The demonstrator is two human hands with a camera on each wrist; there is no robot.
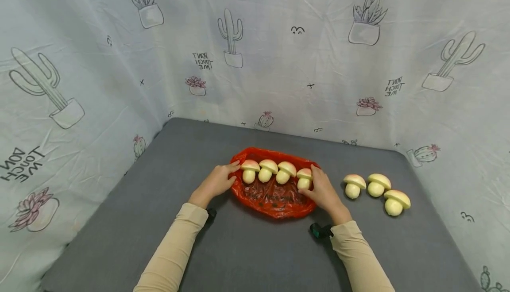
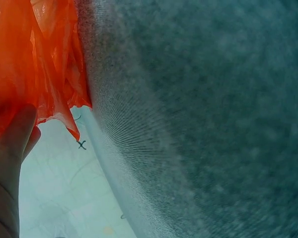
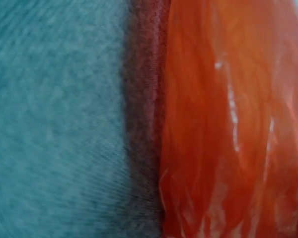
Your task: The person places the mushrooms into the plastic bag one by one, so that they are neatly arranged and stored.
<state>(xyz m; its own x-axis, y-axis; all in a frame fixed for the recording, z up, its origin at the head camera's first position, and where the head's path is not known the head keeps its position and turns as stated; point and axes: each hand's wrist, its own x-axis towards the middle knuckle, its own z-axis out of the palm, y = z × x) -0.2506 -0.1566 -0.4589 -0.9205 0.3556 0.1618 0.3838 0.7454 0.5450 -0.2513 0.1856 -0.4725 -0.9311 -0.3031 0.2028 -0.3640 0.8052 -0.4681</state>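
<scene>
In the middle of the grey surface [image 1: 255, 256], we see a red bag [image 1: 275, 210] holding four mushrooms [image 1: 268, 168] in a row.
Our right grip [image 1: 324, 194] pinches the rightmost mushroom [image 1: 304, 175]; our left grip [image 1: 216, 180] holds the bag's left rim. Three more mushrooms [image 1: 377, 185] sit to the right, before a cactus-print curtain [image 1: 271, 66].

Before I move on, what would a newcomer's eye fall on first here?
Most likely the open red plastic bag near the middle of the gray table, with four toy-like mushrooms along its far side. The left hand touches its left rim, the right hand its rightmost mushroom. Three loose mushrooms sit right of the bag.
</scene>
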